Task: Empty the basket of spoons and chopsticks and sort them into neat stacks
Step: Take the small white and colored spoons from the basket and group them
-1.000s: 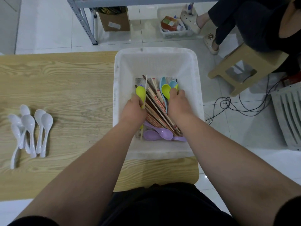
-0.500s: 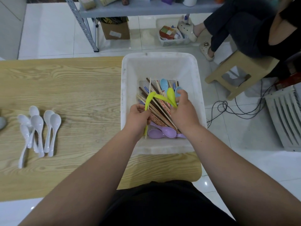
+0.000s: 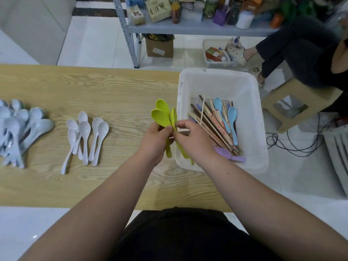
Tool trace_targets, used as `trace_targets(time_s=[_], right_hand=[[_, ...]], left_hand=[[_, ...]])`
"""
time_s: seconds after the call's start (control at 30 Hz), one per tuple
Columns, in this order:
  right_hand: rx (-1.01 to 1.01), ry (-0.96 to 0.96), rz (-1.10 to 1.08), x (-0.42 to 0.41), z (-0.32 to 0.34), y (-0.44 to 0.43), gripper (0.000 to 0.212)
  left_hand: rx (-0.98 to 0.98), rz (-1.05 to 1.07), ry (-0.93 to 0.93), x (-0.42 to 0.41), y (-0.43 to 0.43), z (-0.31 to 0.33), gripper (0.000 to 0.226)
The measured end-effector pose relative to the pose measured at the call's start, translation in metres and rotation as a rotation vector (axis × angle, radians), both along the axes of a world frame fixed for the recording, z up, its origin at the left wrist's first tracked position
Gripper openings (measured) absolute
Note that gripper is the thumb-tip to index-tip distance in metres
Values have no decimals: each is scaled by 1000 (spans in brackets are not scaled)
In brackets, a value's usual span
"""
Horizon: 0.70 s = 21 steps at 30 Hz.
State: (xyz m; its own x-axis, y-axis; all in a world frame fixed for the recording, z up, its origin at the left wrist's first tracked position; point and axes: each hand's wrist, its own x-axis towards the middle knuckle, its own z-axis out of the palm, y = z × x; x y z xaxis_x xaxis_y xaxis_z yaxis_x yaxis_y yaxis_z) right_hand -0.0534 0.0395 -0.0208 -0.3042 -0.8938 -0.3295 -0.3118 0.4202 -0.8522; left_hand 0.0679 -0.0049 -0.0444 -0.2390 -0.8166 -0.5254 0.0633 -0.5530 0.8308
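i'm lifting the green spoons out of the white basket. a second ago both my hands were down among the chopsticks, each fishing for one. now they are meeting over the basket's left rim, at the edge of the table. my left hand is gripping two green spoons by their handles, bowls up and overlapping. my right hand is pinching a third, turned edge-on, and pressing it against the other two to nest them.

i judge that green is now cleared from the basket. what's remaining inside is the bundle of chopsticks, a few blue spoons lying beside them, and the purple spoons at the near wall.

the white spoons are lying in a loose group to my left, and a bigger pale heap is showing at the far left now that my head is turning that way. the green set probably needs its own spot between the white spoons and the basket.
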Motion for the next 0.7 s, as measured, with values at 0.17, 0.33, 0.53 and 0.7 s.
trace_targets(time_s=[0.17, 0.33, 0.53, 0.7], right_hand=[[100, -90, 101, 57, -13, -9, 28], [286, -134, 182, 105, -55, -15, 39], [421, -139, 144, 148, -119, -20, 41], [408, 21, 143, 171, -118, -54, 23]], left_hand=[[8, 47, -83, 66, -6, -8, 17], [116, -1, -184, 120, -2, -32, 17], [242, -47, -289, 162, -5, -70, 19], [201, -124, -447, 177, -41, -87, 19]])
